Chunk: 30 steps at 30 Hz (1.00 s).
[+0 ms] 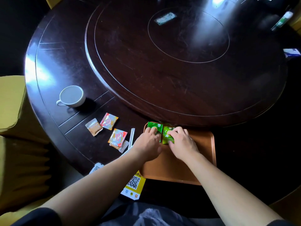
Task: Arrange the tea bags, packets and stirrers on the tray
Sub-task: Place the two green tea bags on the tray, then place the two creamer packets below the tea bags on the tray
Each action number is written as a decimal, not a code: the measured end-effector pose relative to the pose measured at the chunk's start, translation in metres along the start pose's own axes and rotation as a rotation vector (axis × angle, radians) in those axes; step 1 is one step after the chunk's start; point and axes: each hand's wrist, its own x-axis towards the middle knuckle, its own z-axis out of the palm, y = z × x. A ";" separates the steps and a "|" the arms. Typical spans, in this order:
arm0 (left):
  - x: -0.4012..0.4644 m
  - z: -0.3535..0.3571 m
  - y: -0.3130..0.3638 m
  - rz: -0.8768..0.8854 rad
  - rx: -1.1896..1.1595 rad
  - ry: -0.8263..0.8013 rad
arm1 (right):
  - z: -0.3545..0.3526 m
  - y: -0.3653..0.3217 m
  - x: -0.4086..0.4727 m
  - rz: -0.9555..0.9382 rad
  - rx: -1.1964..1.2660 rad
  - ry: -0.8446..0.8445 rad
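An orange-brown tray (202, 149) lies at the table's near edge. Two green tea bags rest side by side at its far left corner. My left hand (149, 145) presses fingertips on the darker green tea bag (153, 125). My right hand (182, 142) pinches the lighter green tea bag (167, 136) between thumb and fingers. Left of the tray, on the table, lie two red-orange creamer packets (109, 121) (117, 137), a brown packet (94, 127), a pale sachet (123, 146) and a wrapped white stirrer (131, 137).
A white cup (71, 96) stands to the far left on the dark round table (68, 124). A raised turntable (179, 62) fills the table's middle, just behind the tray. Yellow QR-code cards (135, 185) poke out under the tray's near left corner. A yellow chair (14, 128) stands left.
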 end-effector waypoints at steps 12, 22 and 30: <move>-0.026 -0.035 -0.050 -0.055 -0.169 0.109 | -0.013 -0.043 0.008 0.023 0.026 -0.013; -0.048 -0.063 -0.169 -0.438 -0.108 0.205 | 0.010 -0.134 0.033 -0.109 0.097 -0.137; -0.033 -0.058 -0.198 -0.504 0.028 0.162 | 0.038 -0.184 0.050 -0.116 -0.069 -0.198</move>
